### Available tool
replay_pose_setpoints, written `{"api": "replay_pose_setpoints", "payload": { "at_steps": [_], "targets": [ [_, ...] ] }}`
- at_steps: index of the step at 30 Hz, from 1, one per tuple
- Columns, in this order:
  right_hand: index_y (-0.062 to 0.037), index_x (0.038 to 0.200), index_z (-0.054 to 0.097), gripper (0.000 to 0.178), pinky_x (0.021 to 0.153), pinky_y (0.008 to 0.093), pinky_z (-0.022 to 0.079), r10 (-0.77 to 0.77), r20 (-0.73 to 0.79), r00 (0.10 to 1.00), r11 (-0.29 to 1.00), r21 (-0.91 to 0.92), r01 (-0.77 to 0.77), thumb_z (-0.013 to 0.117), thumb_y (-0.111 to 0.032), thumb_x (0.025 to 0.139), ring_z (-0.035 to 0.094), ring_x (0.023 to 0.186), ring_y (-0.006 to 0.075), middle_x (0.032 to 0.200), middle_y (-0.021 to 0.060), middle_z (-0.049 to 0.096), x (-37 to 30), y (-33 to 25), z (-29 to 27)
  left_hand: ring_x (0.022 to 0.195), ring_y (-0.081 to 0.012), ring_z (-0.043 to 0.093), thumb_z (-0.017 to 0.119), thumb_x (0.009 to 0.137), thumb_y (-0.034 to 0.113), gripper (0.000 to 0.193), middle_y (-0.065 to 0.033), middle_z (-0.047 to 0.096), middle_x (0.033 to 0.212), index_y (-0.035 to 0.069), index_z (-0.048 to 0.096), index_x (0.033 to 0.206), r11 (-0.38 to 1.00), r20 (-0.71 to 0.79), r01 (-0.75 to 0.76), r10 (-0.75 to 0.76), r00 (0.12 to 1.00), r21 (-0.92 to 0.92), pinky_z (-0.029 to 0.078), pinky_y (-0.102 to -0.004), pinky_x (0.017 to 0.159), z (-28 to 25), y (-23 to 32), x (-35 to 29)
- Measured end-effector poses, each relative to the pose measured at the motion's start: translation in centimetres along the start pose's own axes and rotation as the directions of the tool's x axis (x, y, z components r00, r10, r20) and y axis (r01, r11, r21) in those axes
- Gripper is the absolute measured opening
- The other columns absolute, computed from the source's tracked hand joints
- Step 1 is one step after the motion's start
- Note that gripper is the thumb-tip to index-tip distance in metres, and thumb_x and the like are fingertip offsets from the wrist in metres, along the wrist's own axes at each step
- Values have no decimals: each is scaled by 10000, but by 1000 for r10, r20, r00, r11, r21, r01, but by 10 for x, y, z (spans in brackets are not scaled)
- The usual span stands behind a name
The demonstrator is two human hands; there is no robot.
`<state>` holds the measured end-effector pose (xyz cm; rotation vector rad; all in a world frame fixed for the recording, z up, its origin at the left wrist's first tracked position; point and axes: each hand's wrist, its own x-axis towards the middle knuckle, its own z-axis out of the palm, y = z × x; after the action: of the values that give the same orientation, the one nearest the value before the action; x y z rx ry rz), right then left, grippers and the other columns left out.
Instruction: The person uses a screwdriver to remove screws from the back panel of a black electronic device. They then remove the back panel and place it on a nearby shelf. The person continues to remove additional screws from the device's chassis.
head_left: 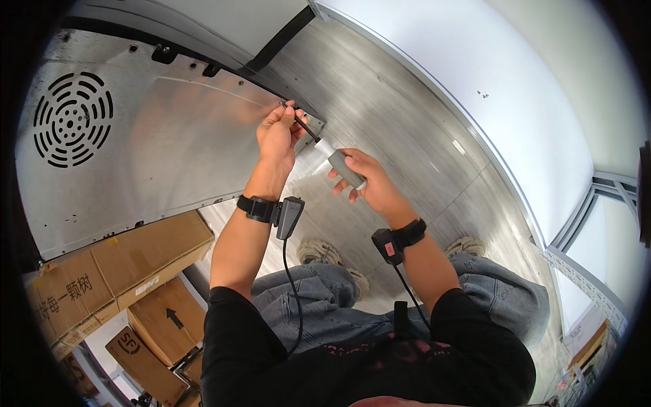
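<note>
A screwdriver [346, 167] with a thick grey and white handle is in my right hand [369, 178], my fingers wrapped round the handle. Its long dark shaft slants up and left to the edge of a large metal panel [196, 136]. My left hand [278, 136] is closed, thumb and fingers pinched about the shaft close to its tip. The tip meets the panel near its far right corner. Whether a screw sits between those fingertips is too small to tell. Round vent slots and small edge holes show on the panel.
Cardboard boxes [166, 319] are stacked at the lower left, below the panel. A white board or cabinet side [475, 88] runs along the right, with small metal bits [482, 94] on it. A metal frame [590, 203] stands farther right. Cables hang from both wrist straps.
</note>
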<state>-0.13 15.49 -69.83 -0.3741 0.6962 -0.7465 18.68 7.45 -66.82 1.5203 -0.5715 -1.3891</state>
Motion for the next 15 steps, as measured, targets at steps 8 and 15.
{"api": "replay_pose_setpoints", "payload": {
  "at_steps": [8,15],
  "targets": [
    [-34,1200,478,418,549,262,500,-208,-66,976,946,-269,184,618,-129,817,565,748,125,932,50,526,10,18,-4,727,-116,601,563,909,169,151,-9,620,864,97,589,1040,999,-16,48,-48,999,4,494,-244,599,5,5,-4],
    [-41,1206,478,407,545,266,494,-183,-77,980,959,-233,161,597,-162,836,576,746,131,941,52,540,8,19,3,736,-118,603,564,908,156,154,-6,611,863,95,594,1047,999,-6,41,-41,999,21,507,-248,598,0,1,0]
  ]
}}
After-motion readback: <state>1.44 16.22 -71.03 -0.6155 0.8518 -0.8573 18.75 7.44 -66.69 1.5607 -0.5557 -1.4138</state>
